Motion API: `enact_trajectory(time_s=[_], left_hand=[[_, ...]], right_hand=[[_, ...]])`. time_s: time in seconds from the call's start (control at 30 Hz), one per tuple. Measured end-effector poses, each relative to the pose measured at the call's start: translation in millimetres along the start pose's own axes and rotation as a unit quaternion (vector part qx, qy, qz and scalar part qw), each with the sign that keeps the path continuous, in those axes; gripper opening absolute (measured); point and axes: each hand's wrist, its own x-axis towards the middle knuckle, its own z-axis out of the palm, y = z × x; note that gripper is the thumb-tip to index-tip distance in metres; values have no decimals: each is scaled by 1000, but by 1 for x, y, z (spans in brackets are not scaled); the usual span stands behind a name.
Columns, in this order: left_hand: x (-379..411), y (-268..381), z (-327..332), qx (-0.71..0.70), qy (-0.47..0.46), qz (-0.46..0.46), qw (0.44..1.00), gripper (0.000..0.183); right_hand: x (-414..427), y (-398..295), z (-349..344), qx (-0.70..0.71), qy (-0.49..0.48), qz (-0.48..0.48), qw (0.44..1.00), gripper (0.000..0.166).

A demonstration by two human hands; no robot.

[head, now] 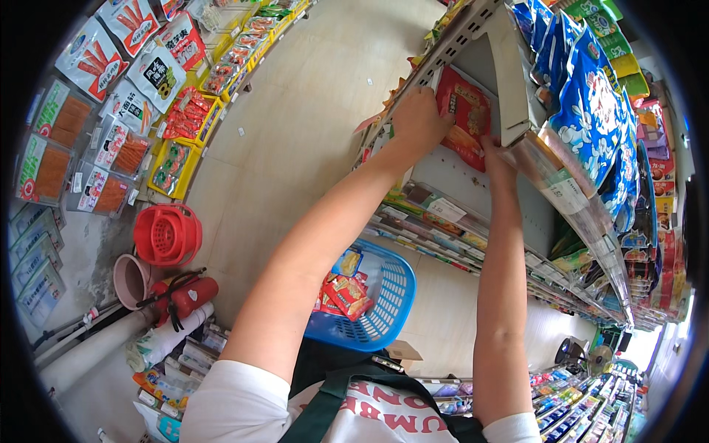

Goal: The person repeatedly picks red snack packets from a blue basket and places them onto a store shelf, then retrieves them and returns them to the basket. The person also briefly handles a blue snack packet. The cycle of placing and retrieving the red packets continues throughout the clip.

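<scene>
Both arms reach forward to a red snack packet (469, 119) on a grey metal shelf (526, 205), near its left end. My left hand (421, 119) grips the packet's left edge, thumb on its front. At the packet's lower right corner is my right hand (497, 158), its fingers partly hidden by the packet and shelf edge. Below my arms a blue plastic basket (388, 326) holds several red packets (348, 296) and a small blue-edged pack (348, 262).
Blue snack bags (595, 105) fill the shelf at right. Yellow trays (185, 171) and hanging snack packs line the left side. A red bucket (188, 235), a pink bin (126, 279) and a fire extinguisher (194, 293) stand at lower left.
</scene>
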Motion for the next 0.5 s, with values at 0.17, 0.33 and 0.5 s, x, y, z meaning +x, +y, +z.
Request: enact_trajectory(time_s=[0.17, 0.33, 0.5], left_hand=[[14, 6, 2, 48, -93, -45, 993, 38], [20, 0, 0, 46, -101, -40, 993, 39], [17, 4, 4, 35, -61, -21, 997, 37]], right_hand=[[5, 8, 6, 69, -17, 62, 996, 21], [4, -18, -11, 290, -100, 206, 929, 21], [-2, -25, -16, 311, -84, 213, 923, 19]])
